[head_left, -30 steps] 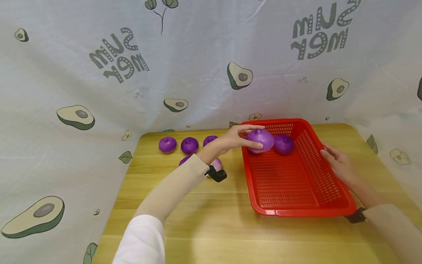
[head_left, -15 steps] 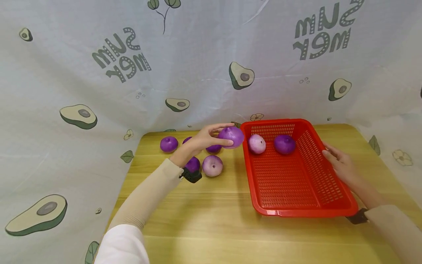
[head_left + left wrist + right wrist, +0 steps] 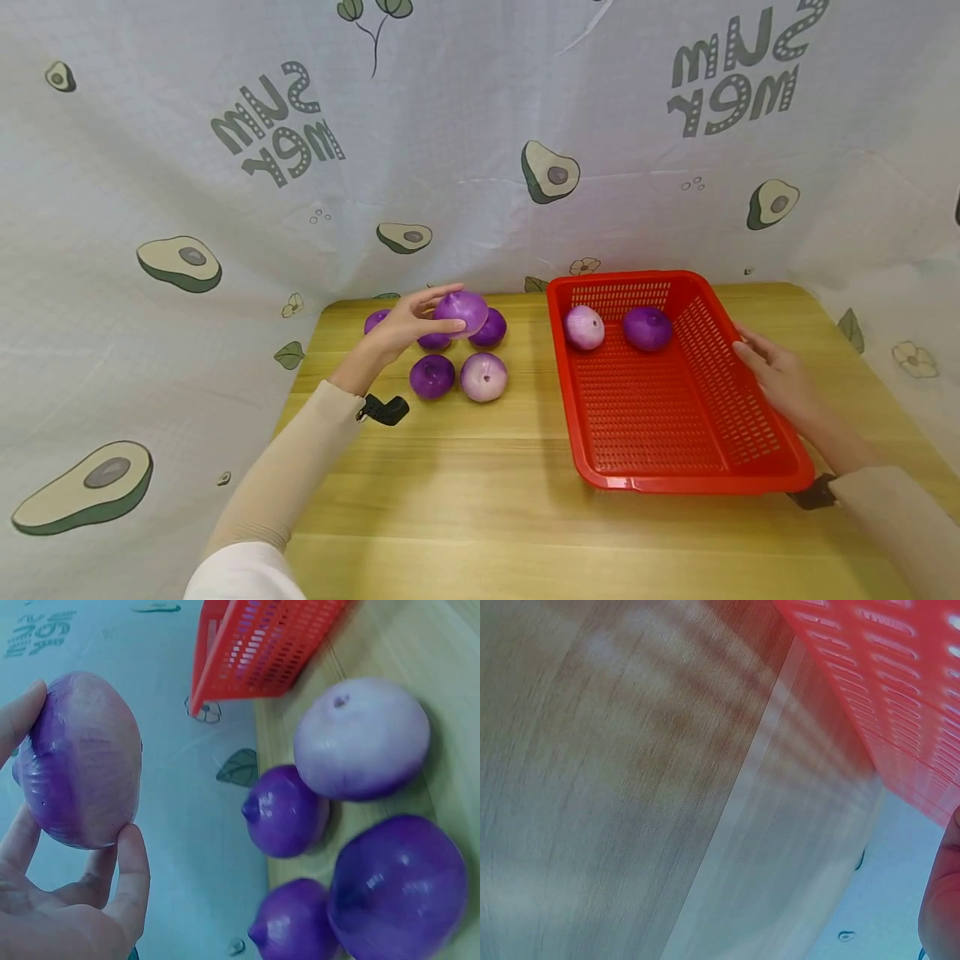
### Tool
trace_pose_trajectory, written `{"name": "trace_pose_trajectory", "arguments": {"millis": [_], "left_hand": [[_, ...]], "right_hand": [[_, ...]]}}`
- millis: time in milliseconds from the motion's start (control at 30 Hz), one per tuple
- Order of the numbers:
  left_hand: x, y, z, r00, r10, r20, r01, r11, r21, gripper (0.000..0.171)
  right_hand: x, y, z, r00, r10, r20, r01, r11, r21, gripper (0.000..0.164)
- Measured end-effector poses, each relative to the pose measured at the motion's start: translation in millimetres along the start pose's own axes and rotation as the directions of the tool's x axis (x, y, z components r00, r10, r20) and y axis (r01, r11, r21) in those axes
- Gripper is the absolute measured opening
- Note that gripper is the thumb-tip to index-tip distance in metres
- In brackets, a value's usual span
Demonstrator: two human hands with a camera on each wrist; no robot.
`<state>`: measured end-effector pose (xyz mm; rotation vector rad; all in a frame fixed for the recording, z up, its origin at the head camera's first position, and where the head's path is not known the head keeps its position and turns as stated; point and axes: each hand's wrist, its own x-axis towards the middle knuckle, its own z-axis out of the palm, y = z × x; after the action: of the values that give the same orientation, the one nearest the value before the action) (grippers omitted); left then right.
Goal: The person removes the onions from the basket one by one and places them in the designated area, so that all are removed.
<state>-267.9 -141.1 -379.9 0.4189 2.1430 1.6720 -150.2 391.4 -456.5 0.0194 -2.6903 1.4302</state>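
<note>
My left hand (image 3: 405, 323) pinches a purple onion (image 3: 461, 313) between thumb and fingers, held above the group of onions on the left. In the left wrist view this held onion (image 3: 82, 761) shows a dark purple side and a paler side. Just below it in the head view lie a dark purple onion (image 3: 432, 377), a pale onion (image 3: 483, 377) and another purple onion (image 3: 489, 327); others are partly hidden behind my hand. On the right, my right hand (image 3: 776, 371) grips the right rim of the red basket (image 3: 567, 408), thumb over the edge.
Inside the basket, at its far end, sit a pale onion (image 3: 584, 327) and a purple onion (image 3: 647, 328). Everything stands on a wooden table (image 3: 480, 508). A white cloth (image 3: 465, 108) printed with avocados hangs behind and along the sides.
From over the basket, my left hand has travelled left with the purple onion, now above the onions on the table. The pale onion in the basket has come into view. My right hand stays put.
</note>
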Motion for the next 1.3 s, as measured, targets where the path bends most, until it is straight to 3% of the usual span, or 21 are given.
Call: {"name": "trace_pose_trajectory", "arguments": {"millis": [333, 700, 1000, 1300], "left_hand": [[-22.4, -25.7, -28.5, 0.993, -0.042, -0.109, 0.034, 0.997, -0.076, 0.065], [-41.4, -67.0, -61.7, 0.973, -0.086, -0.213, 0.063, 0.992, -0.109, 0.068], [-51.0, -91.9, -70.0, 0.955, -0.175, -0.241, 0.161, 0.984, -0.076, 0.070], [-51.3, -114.5, -69.0, 0.944, -0.179, -0.279, 0.170, 0.984, -0.056, 0.073]], "right_hand": [[-0.1, 1.1, -0.1, 1.000, 0.002, 0.007, -0.002, 1.000, 0.021, 0.060], [0.9, 0.4, 1.1, 1.000, 0.022, 0.013, -0.023, 0.998, 0.062, 0.060], [-0.1, -0.1, 1.1, 1.000, 0.002, -0.001, -0.002, 0.995, 0.099, 0.057], [-0.2, -0.1, 2.5, 1.000, -0.006, -0.020, 0.007, 0.999, 0.034, 0.057]]}}
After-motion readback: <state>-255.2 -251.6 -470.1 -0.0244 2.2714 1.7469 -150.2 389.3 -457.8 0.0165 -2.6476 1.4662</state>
